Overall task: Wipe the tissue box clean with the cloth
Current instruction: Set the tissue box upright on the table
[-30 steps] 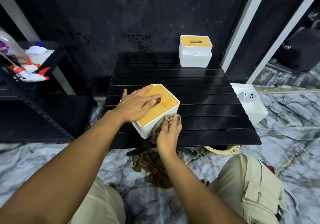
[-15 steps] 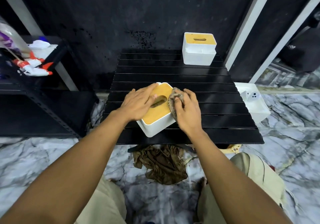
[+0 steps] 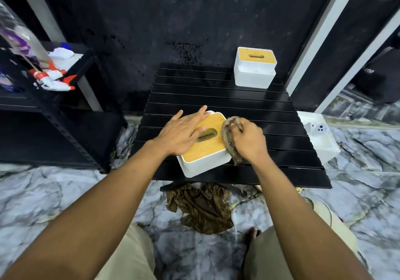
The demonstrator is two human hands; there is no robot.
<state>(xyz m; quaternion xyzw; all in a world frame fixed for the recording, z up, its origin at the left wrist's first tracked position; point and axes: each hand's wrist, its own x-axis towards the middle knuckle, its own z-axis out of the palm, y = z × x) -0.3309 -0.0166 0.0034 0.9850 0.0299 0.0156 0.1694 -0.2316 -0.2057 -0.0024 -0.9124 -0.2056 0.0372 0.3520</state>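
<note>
We see the left hand (image 3: pixel 180 131) spread flat on the tissue box's (image 3: pixel 203 147) wooden lid near the black table's (image 3: pixel 270 115) front edge, while the right hand (image 3: pixel 249 142) clutches the cloth (image 3: pixel 229 139) against its right side.

A white tissue box (image 3: pixel 204 149) with a wooden slotted lid sits upright and turned at an angle near the table's front edge, with a crumpled brown cloth (image 3: pixel 229 141) pressed against its right side.
</note>
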